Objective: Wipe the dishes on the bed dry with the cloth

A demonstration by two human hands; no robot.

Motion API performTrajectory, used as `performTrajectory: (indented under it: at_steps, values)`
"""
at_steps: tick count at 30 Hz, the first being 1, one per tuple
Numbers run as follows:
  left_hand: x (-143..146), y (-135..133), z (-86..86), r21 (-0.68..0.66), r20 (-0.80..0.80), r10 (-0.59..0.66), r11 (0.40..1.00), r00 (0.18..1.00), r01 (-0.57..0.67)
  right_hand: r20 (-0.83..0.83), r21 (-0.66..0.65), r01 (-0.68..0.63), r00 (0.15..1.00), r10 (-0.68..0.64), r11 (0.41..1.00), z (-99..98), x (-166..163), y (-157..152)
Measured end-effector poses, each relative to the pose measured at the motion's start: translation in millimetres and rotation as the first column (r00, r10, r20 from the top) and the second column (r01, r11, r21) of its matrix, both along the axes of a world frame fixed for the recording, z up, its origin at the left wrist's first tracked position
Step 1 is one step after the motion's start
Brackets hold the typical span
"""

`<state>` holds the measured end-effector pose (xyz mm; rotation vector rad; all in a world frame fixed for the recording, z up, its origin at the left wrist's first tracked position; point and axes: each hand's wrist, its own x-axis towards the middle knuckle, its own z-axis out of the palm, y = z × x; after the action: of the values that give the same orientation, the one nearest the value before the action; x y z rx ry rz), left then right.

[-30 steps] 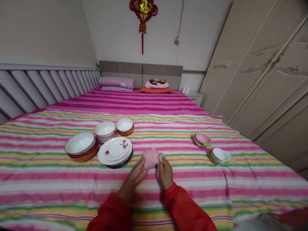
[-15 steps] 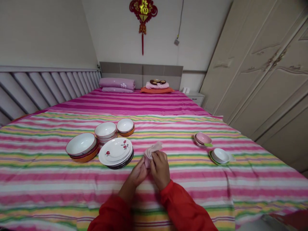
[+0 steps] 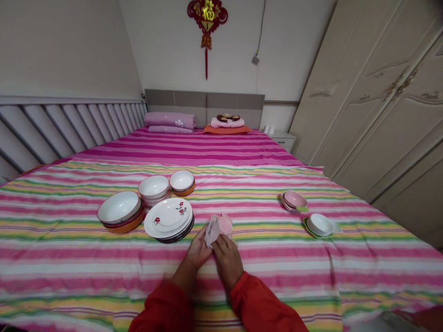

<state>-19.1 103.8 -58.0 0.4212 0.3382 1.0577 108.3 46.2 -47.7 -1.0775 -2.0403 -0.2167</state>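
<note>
A small pink bowl is held over the bed, in from the middle of the surface's near edge, with its base ring turned up. A pale cloth is bunched right against it and grasped by the right hand. The left hand is tucked against the cloth's other side, but its fingers are mostly covered, so its grip honestly can't be told. Towards the left edge, flower-print plates are piled up, with white bowls stacked around them. Nearer the right edge, some pink dishes and white dishes are stacked separately.
</note>
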Motion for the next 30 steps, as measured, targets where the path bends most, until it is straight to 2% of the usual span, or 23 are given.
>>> performTrajectory:
  at_steps: [4,8,11,15,18,20,22,25,27,30]
  values:
    - [6,-5,8.6,-0.053,-0.035,-0.005,0.999,0.999,0.003,-0.063,-0.067,-0.030,0.998,0.026,0.997,6.4,8,-7]
    - [12,-12,19.3,0.023,-0.045,0.092,0.996,0.995,-0.091,-0.185,-0.103,-0.014,0.983,-0.005,0.995,11.6,15,-9]
    - [12,-14,22.7,0.015,-0.064,0.108,0.994,0.992,-0.107,-0.305,-0.125,0.024,0.950,-0.061,0.992,8.7,21,-8]
    - [10,-15,22.0,-0.014,-0.096,0.121,0.992,0.988,-0.123,-0.538,-0.236,0.048,0.826,-0.171,0.971,4.4,34,7]
    - [9,-16,21.9,-0.012,-0.099,0.101,0.995,0.990,-0.103,-0.668,-0.381,-0.041,0.703,-0.245,0.924,9.0,45,26]
    - [10,-16,22.4,0.003,-0.094,0.084,0.996,0.992,-0.084,-0.713,-0.406,-0.092,0.654,-0.253,0.909,16.8,50,35]
    - [11,-16,22.1,0.020,-0.084,0.067,0.998,0.994,-0.065,-0.709,-0.361,-0.098,0.675,-0.204,0.927,26.4,48,37]
    - [12,-15,19.1,0.040,-0.075,0.053,0.998,0.996,-0.050,-0.561,-0.295,-0.067,0.820,-0.116,0.953,39.2,37,31]
    - [12,-14,16.2,0.046,-0.074,0.056,0.998,0.996,-0.052,-0.435,-0.284,-0.022,0.894,-0.108,0.959,44.3,26,26]
    - [11,-13,13.2,0.062,-0.067,0.047,0.997,0.997,-0.043,-0.335,-0.288,0.022,0.934,-0.123,0.957,46.3,18,21]
